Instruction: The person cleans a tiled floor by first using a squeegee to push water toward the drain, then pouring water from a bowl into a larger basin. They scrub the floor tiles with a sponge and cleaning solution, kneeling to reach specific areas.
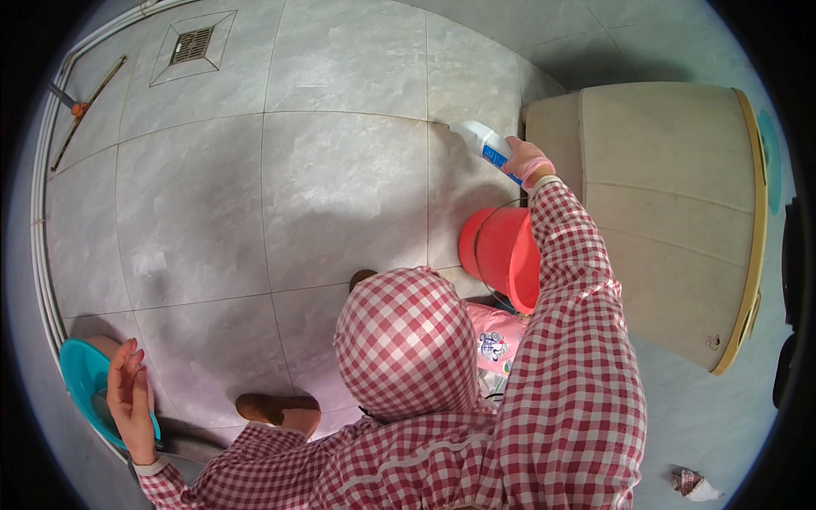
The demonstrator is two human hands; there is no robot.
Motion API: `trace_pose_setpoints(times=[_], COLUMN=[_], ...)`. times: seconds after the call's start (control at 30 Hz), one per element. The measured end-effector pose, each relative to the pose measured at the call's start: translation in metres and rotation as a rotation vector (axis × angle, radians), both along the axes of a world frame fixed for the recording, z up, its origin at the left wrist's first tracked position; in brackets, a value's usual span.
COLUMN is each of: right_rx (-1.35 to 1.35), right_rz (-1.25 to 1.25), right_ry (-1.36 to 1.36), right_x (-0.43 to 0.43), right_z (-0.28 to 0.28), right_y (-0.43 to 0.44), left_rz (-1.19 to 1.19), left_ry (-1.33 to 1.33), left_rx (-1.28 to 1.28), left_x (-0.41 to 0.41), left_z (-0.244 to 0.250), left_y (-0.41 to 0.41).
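My right hand (526, 160), in a pink glove, grips a white plastic bottle (488, 146) with an angled neck and a blue label. Its neck points up and left over the grey floor tiles (344, 166). Just below that hand, a red bucket (491, 245) with a wire handle is partly covered by my checked right sleeve. My left hand (132, 398) is held up at the lower left with nothing in it, fingers loosely extended. Behind it in the picture is a teal basin (83, 376), partly hidden by the hand.
A beige appliance or cabinet (669, 191) stands at the right. A pink printed packet (497, 338) lies below the bucket. White pipes (39, 210) follow the left wall, near a long-bladed floor tool (79, 111) and a floor drain (192, 46). A checked cloth item (692, 486) is lower right.
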State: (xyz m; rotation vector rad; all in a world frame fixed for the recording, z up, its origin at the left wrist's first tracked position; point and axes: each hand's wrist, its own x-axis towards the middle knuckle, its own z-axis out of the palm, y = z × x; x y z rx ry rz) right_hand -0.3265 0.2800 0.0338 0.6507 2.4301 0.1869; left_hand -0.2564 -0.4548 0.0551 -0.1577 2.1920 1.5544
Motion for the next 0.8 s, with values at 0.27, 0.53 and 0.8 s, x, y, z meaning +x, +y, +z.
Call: trace_pose_setpoints(times=[0.27, 0.53, 0.8], right_rx=[0.170, -0.331, -1.425], right_rz=[0.034, -0.238, -0.307], right_ry=[-0.034, 0.337, 0.411], right_x=[0.005, -0.006, -0.037], right_z=[0.003, 0.019, -0.018], right_y=[0.035, 0.041, -0.188], left_rz=[0.021, 0.101, -0.310], left_ry=[0.014, -0.011, 0.271], left_rx=[-0.070, -0.051, -0.196], left_x=[0.000, 0.007, -0.006], left_z=[0.006, 0.002, -0.010], left_y=[0.008, -0.008, 0.010])
